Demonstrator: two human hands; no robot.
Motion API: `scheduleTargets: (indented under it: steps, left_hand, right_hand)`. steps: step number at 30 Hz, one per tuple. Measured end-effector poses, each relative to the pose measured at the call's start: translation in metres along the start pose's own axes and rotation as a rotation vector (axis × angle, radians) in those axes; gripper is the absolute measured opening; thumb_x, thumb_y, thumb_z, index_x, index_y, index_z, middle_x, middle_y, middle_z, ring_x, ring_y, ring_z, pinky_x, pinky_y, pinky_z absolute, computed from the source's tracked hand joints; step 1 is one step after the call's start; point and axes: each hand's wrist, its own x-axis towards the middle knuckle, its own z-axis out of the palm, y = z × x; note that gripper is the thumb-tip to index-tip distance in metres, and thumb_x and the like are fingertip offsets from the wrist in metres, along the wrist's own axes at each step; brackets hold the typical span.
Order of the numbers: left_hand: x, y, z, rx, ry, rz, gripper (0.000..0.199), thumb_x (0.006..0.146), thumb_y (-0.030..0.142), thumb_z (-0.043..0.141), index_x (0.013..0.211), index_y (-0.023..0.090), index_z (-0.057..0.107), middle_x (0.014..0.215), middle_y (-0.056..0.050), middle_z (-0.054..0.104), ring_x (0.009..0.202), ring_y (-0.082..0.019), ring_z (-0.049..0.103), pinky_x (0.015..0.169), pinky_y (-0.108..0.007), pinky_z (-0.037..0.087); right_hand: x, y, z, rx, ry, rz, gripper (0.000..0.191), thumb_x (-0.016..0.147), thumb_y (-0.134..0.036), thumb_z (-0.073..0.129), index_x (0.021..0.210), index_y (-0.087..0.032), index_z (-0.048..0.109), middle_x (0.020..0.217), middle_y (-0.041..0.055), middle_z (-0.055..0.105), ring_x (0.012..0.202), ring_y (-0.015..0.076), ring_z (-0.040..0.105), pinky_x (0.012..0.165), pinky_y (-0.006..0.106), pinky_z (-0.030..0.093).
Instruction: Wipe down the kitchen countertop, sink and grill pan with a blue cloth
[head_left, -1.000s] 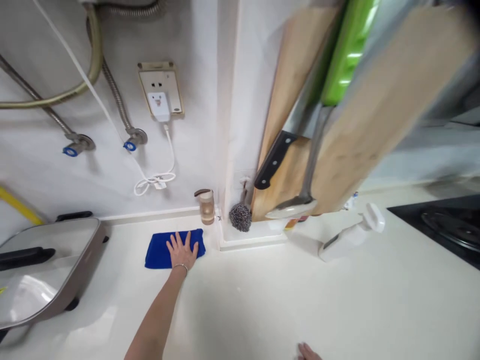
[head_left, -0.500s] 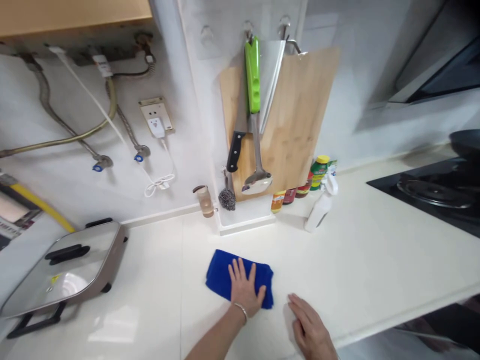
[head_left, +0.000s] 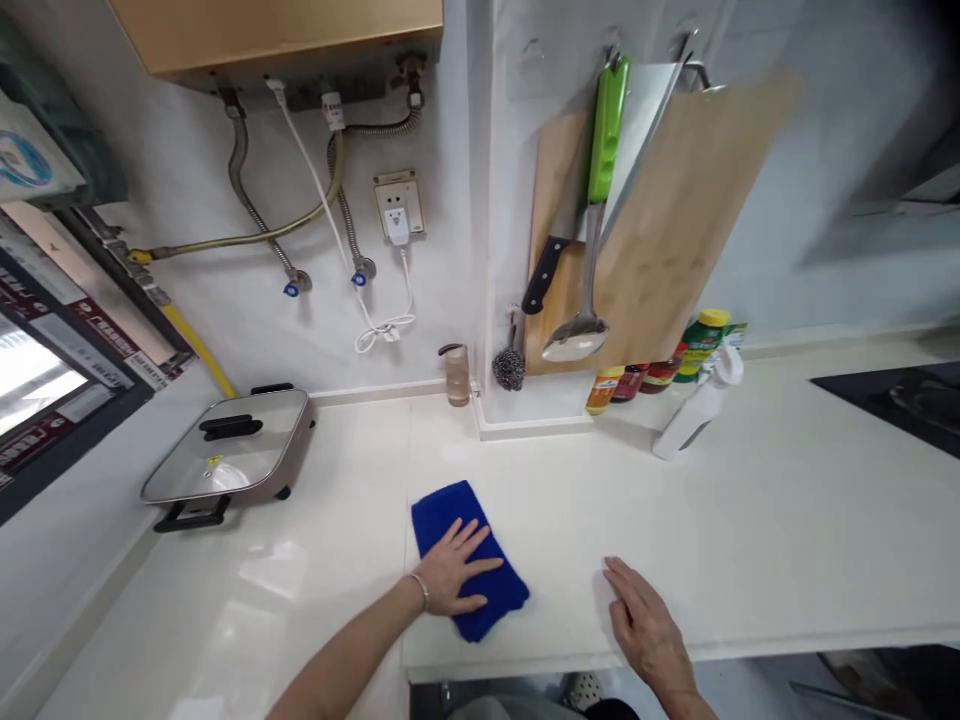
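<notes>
A folded blue cloth (head_left: 442, 507) lies flat on the white countertop (head_left: 570, 500), turned at a slant. On top of it rests my left hand (head_left: 455, 570), palm down with the fingers spread, covering part of the cloth. A bracelet circles the left wrist. To the right, apart from the cloth, my right hand (head_left: 646, 628) is at the counter's front edge. Its fingers are stretched out and nothing shows in them.
A lidded electric pan (head_left: 247, 450) stands at the left. Along the wall are a brown-tinted cup (head_left: 457, 378), a white spray bottle (head_left: 697, 405) and several jars. A cutting board (head_left: 675, 220), a knife (head_left: 545, 275) and a ladle (head_left: 592, 260) hang above.
The view has swung left. My left hand and the blue cloth have shifted left over the counter, and the cloth has turned clockwise. My right hand stays outstretched near the front edge.
</notes>
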Motion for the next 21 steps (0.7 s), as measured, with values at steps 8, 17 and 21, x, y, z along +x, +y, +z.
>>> scheduleTargets:
  steps: [8,17,21]
  left_hand:
    - [-0.069,-0.039,-0.010,0.035,0.243,-0.486,0.065,0.095,0.051,0.034,0.154,0.029,0.018,0.165,-0.010,0.017,0.152,-0.032,0.014,0.121,-0.061,0.022]
    - [0.005,-0.054,0.017,0.175,0.386,-0.956,0.077,0.090,0.059,0.036,0.153,0.016,0.022,0.164,-0.017,0.016,0.150,-0.043,0.003,0.122,-0.063,0.015]
    - [0.019,-0.093,-0.001,0.157,0.385,-0.959,0.073,0.090,0.060,0.036,0.153,0.025,0.024,0.165,-0.013,0.015,0.150,-0.044,0.003,0.121,-0.064,0.014]
  right_hand:
    - [0.001,-0.002,0.003,-0.021,0.042,0.000,0.040,0.088,-0.018,0.044,0.127,-0.018,0.056,0.135,0.0100,0.059,0.125,0.0237,0.056,0.108,0.047,0.048]
    - [-0.002,-0.002,-0.001,-0.063,0.003,0.006,0.043,0.089,-0.022,0.046,0.132,-0.019,0.053,0.136,0.0091,0.059,0.123,0.0241,0.058,0.107,0.046,0.048]
    - [-0.005,0.005,-0.006,-0.073,-0.039,-0.039,0.046,0.088,-0.024,0.049,0.134,-0.021,0.054,0.134,0.0086,0.060,0.119,0.0245,0.061,0.101,0.041,0.052]
